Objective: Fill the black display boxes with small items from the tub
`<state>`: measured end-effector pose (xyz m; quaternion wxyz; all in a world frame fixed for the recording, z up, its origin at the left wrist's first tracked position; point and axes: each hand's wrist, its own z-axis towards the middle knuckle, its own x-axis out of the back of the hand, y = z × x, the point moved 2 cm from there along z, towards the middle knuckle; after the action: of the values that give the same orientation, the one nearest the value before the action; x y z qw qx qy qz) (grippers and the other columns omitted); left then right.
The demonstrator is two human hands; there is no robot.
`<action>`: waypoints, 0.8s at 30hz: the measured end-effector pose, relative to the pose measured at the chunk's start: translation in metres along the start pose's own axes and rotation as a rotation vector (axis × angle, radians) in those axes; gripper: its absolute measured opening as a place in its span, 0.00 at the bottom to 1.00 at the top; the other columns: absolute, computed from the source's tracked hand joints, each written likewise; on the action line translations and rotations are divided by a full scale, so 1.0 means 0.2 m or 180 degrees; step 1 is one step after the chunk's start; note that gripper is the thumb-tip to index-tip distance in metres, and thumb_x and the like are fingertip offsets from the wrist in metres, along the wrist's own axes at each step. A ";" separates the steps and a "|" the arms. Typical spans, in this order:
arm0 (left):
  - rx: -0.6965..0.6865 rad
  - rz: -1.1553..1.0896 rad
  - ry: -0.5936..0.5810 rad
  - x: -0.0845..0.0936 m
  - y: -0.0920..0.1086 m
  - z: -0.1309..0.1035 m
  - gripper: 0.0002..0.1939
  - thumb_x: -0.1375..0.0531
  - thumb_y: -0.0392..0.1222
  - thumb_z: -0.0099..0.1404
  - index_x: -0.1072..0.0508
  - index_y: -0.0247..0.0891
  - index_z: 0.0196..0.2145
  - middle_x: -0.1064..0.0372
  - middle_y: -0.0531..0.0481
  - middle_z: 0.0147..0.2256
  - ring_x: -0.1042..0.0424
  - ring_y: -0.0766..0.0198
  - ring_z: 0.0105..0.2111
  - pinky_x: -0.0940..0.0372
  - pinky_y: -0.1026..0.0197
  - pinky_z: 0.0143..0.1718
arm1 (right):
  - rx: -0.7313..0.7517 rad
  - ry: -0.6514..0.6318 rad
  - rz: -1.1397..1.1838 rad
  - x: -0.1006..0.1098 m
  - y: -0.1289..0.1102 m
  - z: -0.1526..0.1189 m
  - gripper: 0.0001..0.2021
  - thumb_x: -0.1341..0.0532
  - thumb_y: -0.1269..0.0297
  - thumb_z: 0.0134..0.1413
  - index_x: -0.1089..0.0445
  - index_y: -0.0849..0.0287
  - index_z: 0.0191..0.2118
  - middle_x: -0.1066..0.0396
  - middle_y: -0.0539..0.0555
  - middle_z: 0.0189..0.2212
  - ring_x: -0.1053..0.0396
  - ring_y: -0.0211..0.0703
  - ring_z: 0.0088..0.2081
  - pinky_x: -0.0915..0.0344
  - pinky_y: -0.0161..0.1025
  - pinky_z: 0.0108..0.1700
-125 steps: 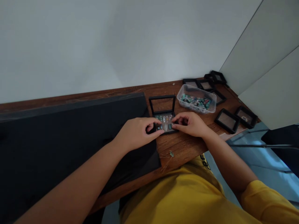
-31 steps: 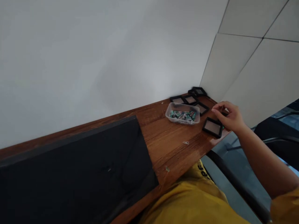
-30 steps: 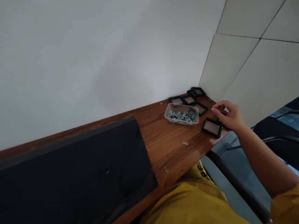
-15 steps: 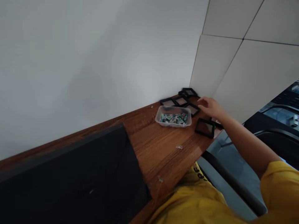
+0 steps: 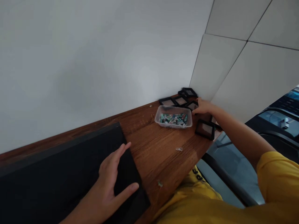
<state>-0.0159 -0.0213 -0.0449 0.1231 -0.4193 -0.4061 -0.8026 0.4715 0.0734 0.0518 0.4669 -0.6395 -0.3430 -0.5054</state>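
My right hand [image 5: 203,106] reaches to the far right of the table, thumb and fingers closed on the edge of a small black frame [image 5: 192,105] with a clear window. My left hand [image 5: 108,177] is open above the black mat [image 5: 58,174], thumb spread away from the fingers and nothing in it. Beside the gripped frame stands a clear plastic tub [image 5: 173,126] holding many small green, white and reddish pieces [image 5: 174,119]. Another black-framed piece [image 5: 205,129] lies nearer the front edge, and one more behind it is partly covered by my right forearm.
Several similar black frames [image 5: 167,101] lie against the white wall [image 5: 140,62], some overlapping. A small clear piece [image 5: 179,149] and a greenish scrap [image 5: 160,183] rest on the wooden table [image 5: 149,146]. A grey panel [image 5: 245,77] borders the right end; a dark chair armrest [image 5: 229,180] is below the edge.
My left hand has come into view over the mat. My right hand has moved slightly down and left, from hovering open to closing on the black frame, which has shifted a little.
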 end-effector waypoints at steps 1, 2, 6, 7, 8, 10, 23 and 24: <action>0.0026 -0.0106 -0.0027 0.01 -0.01 -0.01 0.48 0.40 0.55 0.73 0.65 0.56 0.78 0.51 0.40 0.76 0.43 0.33 0.72 0.33 0.27 0.63 | -0.0131 -0.0008 0.0038 0.06 0.01 -0.03 0.51 0.22 0.53 0.35 0.38 0.66 0.65 0.27 0.73 0.57 0.27 0.73 0.57 0.29 0.62 0.58; 0.0057 -0.0205 -0.0028 0.03 -0.02 -0.01 0.48 0.40 0.55 0.73 0.65 0.57 0.78 0.51 0.40 0.76 0.42 0.34 0.72 0.32 0.29 0.63 | -0.0232 -0.0011 0.0089 0.12 0.01 -0.07 0.50 0.23 0.51 0.37 0.39 0.66 0.66 0.27 0.74 0.56 0.26 0.73 0.56 0.29 0.63 0.57; 0.0264 -0.0559 0.0369 0.04 0.01 0.01 0.45 0.41 0.57 0.73 0.61 0.58 0.78 0.46 0.42 0.74 0.43 0.37 0.73 0.39 0.27 0.67 | -0.0188 0.0353 0.1634 0.25 -0.20 -0.39 0.50 0.23 0.48 0.37 0.39 0.60 0.66 0.30 0.69 0.60 0.29 0.68 0.59 0.31 0.64 0.60; 0.0251 -0.0633 0.0459 0.04 0.03 0.02 0.45 0.40 0.59 0.73 0.61 0.57 0.78 0.46 0.41 0.74 0.44 0.36 0.73 0.42 0.25 0.69 | 0.0196 0.0253 0.2138 0.22 -0.33 -0.49 0.50 0.22 0.49 0.35 0.39 0.57 0.65 0.29 0.66 0.59 0.28 0.65 0.58 0.30 0.63 0.60; 0.0165 -0.0679 0.0584 0.04 0.07 0.03 0.48 0.38 0.61 0.71 0.62 0.57 0.78 0.48 0.39 0.75 0.46 0.34 0.73 0.45 0.24 0.69 | 0.0643 -0.0018 0.2685 0.17 -0.47 -0.59 0.51 0.20 0.51 0.32 0.39 0.54 0.65 0.29 0.64 0.59 0.28 0.62 0.57 0.28 0.61 0.59; -0.0063 -0.0718 0.1026 0.04 0.12 0.06 0.61 0.33 0.67 0.65 0.72 0.58 0.78 0.58 0.38 0.78 0.51 0.30 0.75 0.48 0.20 0.70 | 0.1090 -0.0830 0.3580 0.02 -0.77 -0.76 0.50 0.19 0.51 0.32 0.39 0.50 0.63 0.30 0.60 0.59 0.26 0.57 0.55 0.25 0.56 0.55; 0.0697 -0.1896 0.1452 0.10 0.07 0.09 0.48 0.26 0.56 0.58 0.42 0.43 0.69 0.33 0.34 0.65 0.31 0.38 0.66 0.30 0.37 0.63 | 0.1133 -0.3003 0.3450 -0.47 -1.30 -0.77 0.49 0.36 0.30 0.56 0.49 0.47 0.76 0.37 0.65 0.65 0.31 0.40 0.32 0.25 0.41 0.27; 0.0815 -0.2170 0.1430 0.10 0.07 0.10 0.45 0.26 0.57 0.58 0.38 0.42 0.66 0.30 0.36 0.63 0.30 0.39 0.65 0.29 0.39 0.62 | 0.1177 -0.2964 0.3458 -0.49 -1.29 -0.76 0.47 0.42 0.27 0.58 0.46 0.49 0.75 0.38 0.66 0.66 0.32 0.39 0.31 0.26 0.42 0.25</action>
<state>-0.0097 -0.0116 -0.0156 -0.0127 -0.0571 -0.5809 -0.8119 0.1627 0.0183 0.0302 0.5576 -0.7783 -0.2202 0.1867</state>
